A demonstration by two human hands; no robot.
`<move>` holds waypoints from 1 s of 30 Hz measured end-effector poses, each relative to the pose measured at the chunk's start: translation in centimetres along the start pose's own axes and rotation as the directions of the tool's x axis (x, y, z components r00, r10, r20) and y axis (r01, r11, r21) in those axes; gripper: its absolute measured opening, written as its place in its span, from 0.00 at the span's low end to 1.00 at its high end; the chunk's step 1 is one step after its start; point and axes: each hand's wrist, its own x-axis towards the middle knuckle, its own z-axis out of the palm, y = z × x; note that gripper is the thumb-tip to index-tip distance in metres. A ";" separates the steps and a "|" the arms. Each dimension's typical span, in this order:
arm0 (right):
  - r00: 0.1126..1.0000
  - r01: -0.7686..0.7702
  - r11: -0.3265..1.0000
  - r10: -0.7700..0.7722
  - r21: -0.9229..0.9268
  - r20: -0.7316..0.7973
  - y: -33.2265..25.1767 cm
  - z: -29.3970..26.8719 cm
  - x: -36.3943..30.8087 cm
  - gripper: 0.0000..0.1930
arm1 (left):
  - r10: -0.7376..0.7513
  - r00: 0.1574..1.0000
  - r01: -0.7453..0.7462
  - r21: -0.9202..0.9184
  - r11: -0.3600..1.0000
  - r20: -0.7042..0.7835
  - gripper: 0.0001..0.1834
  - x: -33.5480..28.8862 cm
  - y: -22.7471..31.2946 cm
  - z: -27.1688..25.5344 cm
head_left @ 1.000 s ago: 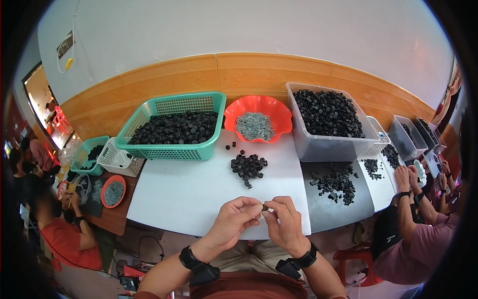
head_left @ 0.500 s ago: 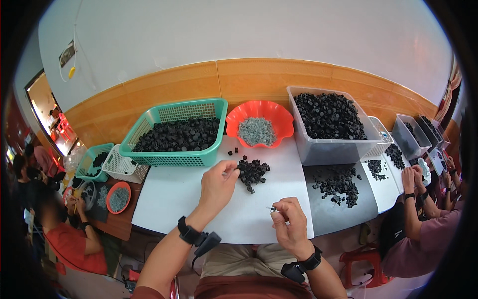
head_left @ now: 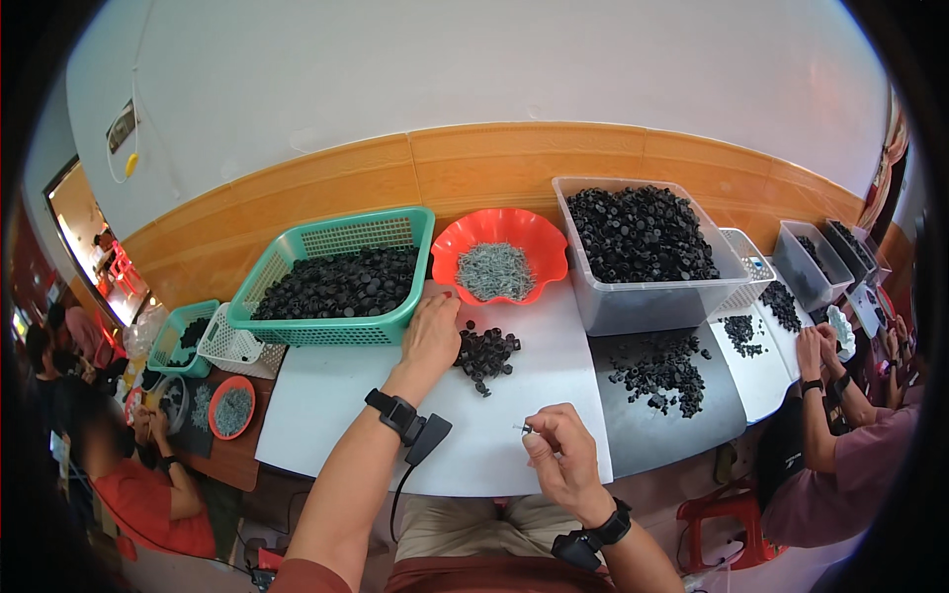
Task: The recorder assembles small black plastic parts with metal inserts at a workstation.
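My left hand (head_left: 432, 333) reaches palm down to the far part of the white tabletop, between the green basket (head_left: 420, 277) and the red bowl (head_left: 550, 279). Its fingers are bent close together, and their tips and anything under them are hidden. Beside it lies a small pile of black plastic caps (head_left: 486, 358). Thin grey metal pins (head_left: 494, 271) fill the middle of the bowl. Nearer to me, my right hand (head_left: 565, 457) pinches a small black cap with a thin metal pin (head_left: 525, 429) sticking out to the left, held above the table.
The green basket and a clear bin (head_left: 652, 301) hold many black parts. More black parts (head_left: 664, 374) lie on a dark grey board at right. Co-workers sit on both sides, one in a red shirt (head_left: 148, 494), one in a purple shirt (head_left: 840, 484). A red stool (head_left: 717, 519) stands below.
My left hand has moved away from me, from the pile's edge to beside the red bowl. My right hand still pinches the cap and pin and has turned slightly.
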 end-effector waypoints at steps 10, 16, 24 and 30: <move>1.000 -0.024 0.998 0.024 0.056 0.007 0.2 -0.2 -0.1 0.08 | -0.034 0.999 0.032 0.058 0.998 0.026 0.09 0.1 -0.8 0.9; 0.999 -0.035 0.996 0.036 0.081 -0.008 -0.1 -0.4 0.0 0.09 | 0.036 0.999 -0.038 -0.117 0.992 -0.020 0.09 -1.4 -0.6 -1.0; 0.999 -0.032 0.996 0.033 0.078 -0.019 0.1 -0.3 -0.1 0.08 | -0.067 0.995 0.088 -0.330 0.940 0.074 0.12 -3.7 0.0 -3.2; 0.998 -0.052 0.993 0.055 0.102 -0.025 0.0 -0.2 -0.2 0.07 | -0.176 0.979 0.206 -0.480 0.853 0.107 0.13 -4.8 0.8 -4.2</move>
